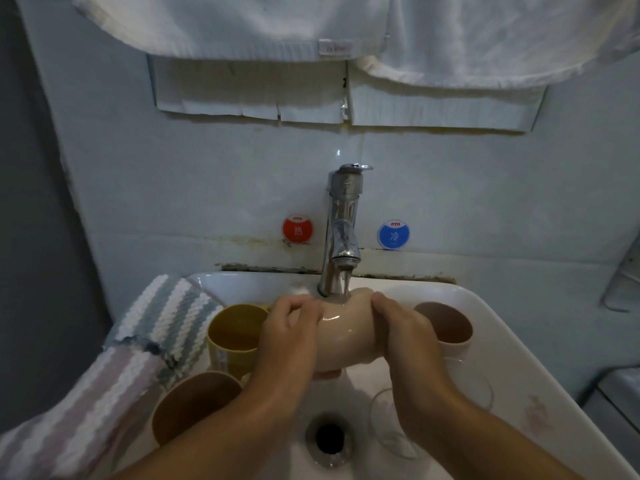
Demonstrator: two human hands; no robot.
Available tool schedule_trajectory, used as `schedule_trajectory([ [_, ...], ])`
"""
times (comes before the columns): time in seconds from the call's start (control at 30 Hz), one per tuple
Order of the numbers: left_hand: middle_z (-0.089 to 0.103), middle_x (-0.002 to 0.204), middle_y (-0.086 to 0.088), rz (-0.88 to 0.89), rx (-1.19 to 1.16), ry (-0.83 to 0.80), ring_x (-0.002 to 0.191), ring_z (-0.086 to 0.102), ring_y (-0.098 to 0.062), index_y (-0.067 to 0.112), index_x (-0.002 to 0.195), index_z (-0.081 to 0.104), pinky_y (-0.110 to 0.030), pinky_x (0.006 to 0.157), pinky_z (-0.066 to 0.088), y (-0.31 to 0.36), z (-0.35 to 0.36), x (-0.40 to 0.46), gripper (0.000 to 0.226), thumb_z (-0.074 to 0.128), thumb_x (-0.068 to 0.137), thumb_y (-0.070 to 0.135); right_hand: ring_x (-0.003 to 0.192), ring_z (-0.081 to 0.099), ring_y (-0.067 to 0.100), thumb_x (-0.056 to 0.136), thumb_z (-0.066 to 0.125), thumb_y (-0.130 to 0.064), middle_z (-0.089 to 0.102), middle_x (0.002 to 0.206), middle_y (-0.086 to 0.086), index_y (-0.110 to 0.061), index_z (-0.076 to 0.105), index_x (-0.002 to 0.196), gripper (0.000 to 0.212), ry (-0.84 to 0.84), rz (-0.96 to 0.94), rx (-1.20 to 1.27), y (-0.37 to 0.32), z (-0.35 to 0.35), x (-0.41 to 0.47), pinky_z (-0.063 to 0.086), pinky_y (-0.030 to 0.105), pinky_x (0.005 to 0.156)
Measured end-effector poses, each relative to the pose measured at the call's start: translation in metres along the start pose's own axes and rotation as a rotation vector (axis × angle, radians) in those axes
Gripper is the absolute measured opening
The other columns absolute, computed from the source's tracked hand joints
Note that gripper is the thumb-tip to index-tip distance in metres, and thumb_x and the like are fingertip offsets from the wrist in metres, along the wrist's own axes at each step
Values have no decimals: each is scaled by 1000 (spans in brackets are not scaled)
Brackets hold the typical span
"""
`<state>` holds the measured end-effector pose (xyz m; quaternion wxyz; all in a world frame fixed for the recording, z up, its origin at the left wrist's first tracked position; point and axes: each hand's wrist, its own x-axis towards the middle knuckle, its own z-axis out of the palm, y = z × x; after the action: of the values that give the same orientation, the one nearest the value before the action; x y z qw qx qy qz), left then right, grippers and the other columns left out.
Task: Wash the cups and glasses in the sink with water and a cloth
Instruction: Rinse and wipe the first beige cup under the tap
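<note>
Item: beige cup (337, 336) under tap (341, 233) stream, over sink (491, 344) | Grip: our left hand (287, 337) and right hand (403, 336) curled around its ends | Handling: we judged it light, rigid, slippery (wet) | Hold: both ends, firmly.
</note>
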<state>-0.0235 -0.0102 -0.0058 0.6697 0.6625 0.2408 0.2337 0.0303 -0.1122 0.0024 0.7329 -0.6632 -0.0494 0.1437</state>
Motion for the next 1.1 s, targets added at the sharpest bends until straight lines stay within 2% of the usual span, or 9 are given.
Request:
schedule_trajectory([
  [0.07,45,101,6,-12,-9,-15,88,54,-21,26,114,54,-39,62,62,-1,-1,0,16,52,99,29,82,53,13,96,56,-28,58,88,-2,-23,57,80,17,-27,-64,-102,2,0,-3,36,27,62],
  [0.23,50,100,1,-64,-41,-14,87,61,-24,25,118,49,-34,55,61,-3,2,0,28,48,98,45,83,57,11,96,57,-31,63,88,-4,-24,63,84,16,-39,-112,-202,3,0,-3,39,23,60],
  [0.33,49,103,-6,-95,-87,-17,89,60,-29,19,123,50,-44,63,62,-2,1,1,27,52,99,32,84,59,13,100,52,-34,64,89,-2,-23,65,84,23,-8,-123,-190,6,-3,2,43,25,64],
  [0.47,49,103,-4,-65,-76,-64,91,60,-26,17,127,49,-37,65,62,-2,0,-2,33,58,96,26,88,54,15,102,48,-35,57,93,-1,-29,51,80,23,43,-49,-112,5,-4,6,41,32,79],
  [0.63,50,106,-7,-78,-63,-44,93,61,-27,17,125,48,-34,62,62,-6,-1,1,32,54,97,31,87,56,13,97,57,-28,60,97,-2,-27,60,96,4,-37,-80,-171,7,-4,3,39,25,63],
  [0.83,48,111,-12,-95,-52,-1,94,60,-30,17,130,42,-33,58,61,-8,2,4,36,50,99,34,89,58,10,89,67,-29,62,102,-4,-25,60,111,23,-95,-114,-220,7,-4,1,40,21,63],
  [0.9,46,105,-9,-91,-57,8,90,58,-27,16,129,42,-34,59,61,-8,2,4,34,50,100,32,89,58,10,85,72,-27,62,103,-5,-26,58,112,30,-102,-117,-220,7,-4,1,41,21,62],
  [1.03,47,105,-10,-88,-66,4,90,57,-27,14,128,44,-40,63,61,-8,2,5,33,52,99,28,87,56,9,88,68,-23,61,99,-5,-28,60,103,18,-63,-108,-186,9,-4,1,39,21,61],
  [1.1,47,106,-10,-89,-60,-2,92,58,-30,14,128,45,-42,66,61,-8,2,5,32,51,99,27,89,55,11,91,63,-23,60,102,-2,-27,60,106,16,-43,-93,-170,9,-3,1,39,23,62],
])
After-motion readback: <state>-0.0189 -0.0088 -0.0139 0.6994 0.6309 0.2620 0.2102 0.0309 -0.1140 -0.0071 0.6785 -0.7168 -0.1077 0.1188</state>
